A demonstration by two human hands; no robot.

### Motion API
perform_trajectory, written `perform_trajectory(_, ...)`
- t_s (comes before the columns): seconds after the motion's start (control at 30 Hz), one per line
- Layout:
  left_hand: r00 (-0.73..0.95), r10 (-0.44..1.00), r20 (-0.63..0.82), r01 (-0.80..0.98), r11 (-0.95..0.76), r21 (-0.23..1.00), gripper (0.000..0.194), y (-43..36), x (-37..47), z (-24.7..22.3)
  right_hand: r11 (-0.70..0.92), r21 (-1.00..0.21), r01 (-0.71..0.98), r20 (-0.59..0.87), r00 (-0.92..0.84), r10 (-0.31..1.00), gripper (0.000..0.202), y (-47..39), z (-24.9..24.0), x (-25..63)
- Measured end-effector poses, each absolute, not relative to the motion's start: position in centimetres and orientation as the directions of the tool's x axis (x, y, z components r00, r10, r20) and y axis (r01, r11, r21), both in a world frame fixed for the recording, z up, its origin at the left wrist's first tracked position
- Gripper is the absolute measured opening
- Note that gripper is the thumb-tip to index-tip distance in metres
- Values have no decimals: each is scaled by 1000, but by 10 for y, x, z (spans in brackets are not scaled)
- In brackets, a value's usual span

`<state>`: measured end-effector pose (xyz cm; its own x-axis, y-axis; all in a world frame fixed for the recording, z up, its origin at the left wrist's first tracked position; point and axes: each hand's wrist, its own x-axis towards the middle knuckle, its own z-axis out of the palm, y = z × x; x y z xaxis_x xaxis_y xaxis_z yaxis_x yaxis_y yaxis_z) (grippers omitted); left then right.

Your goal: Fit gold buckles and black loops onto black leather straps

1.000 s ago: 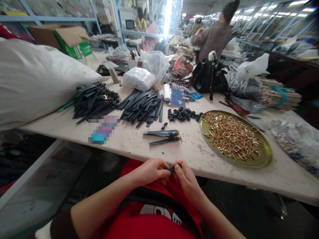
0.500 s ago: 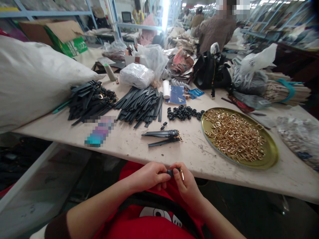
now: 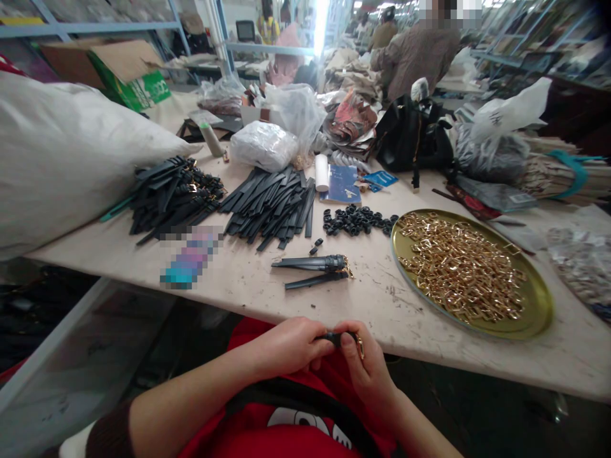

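Below the table edge, over a red shirt, the left hand [image 3: 291,346] and right hand [image 3: 365,369] meet, both pinching a short black strap [image 3: 334,338] between thumbs and fingertips; a gold buckle [image 3: 359,344] shows at the strap's right end, against the right hand's fingers.

The table [image 3: 248,283] is pale, scuffed and stained. Just beyond the hands lie two finished straps [image 3: 312,268] with gold ends. Right of them sits a round gold tray [image 3: 534,305] heaped with gold buckles. Behind the straps is a scatter of small black loops [image 3: 356,221], and left of those two piles of black strap pieces [image 3: 272,203], the far-left pile [image 3: 172,191] mixed with buckles. A big white sack [image 3: 67,152] rests on the table's left end. Farther back stand a white roll [image 3: 321,172], a blue booklet [image 3: 344,184], clear plastic bags [image 3: 265,145] and a black bag [image 3: 410,143].

The room is a long workshop with blue metal shelving [image 3: 95,27], a cardboard box [image 3: 119,67], and cluttered benches under bright ceiling lights. Another person [image 3: 420,54] in a brown top works at a bench beyond the table.
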<state>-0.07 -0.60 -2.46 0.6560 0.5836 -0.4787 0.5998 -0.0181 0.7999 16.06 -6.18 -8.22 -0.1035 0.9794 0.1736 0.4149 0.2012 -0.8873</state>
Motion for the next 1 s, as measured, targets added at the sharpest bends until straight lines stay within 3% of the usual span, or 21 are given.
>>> perform_trajectory(0.2,629,618,-472,619,-31,785,26,-7,9,-27,200,-905,375,170,-111,979,17,-58,-82,158)
perform_trajectory(0.43,675,609,-418,573,-74,816,30,-5,3,-22,3,-978,209,8,25,1000,31,-51,-75,162)
perform_trajectory(0.57,668,637,-385,550,-74,832,32,-11,4,-24,54,-970,236,58,11,998,31,-57,-74,156)
perform_trajectory(0.67,680,656,-327,559,-175,811,34,-9,9,-28,80,-967,242,80,-10,997,32,-54,-74,154)
perform_trajectory(0.73,678,686,-264,602,-312,735,33,0,11,-30,80,-951,299,81,-8,997,34,-41,-75,158)
perform_trajectory(0.83,603,791,-104,734,-498,462,27,23,10,-31,153,-836,527,208,46,977,36,-8,-77,170)
perform_trajectory(0.9,548,836,-9,798,-520,305,43,39,7,-33,192,-735,650,314,76,946,36,18,-81,178)
perform_trajectory(1.0,530,848,20,828,-522,203,59,55,3,-40,209,-680,702,363,76,929,41,50,-94,179)
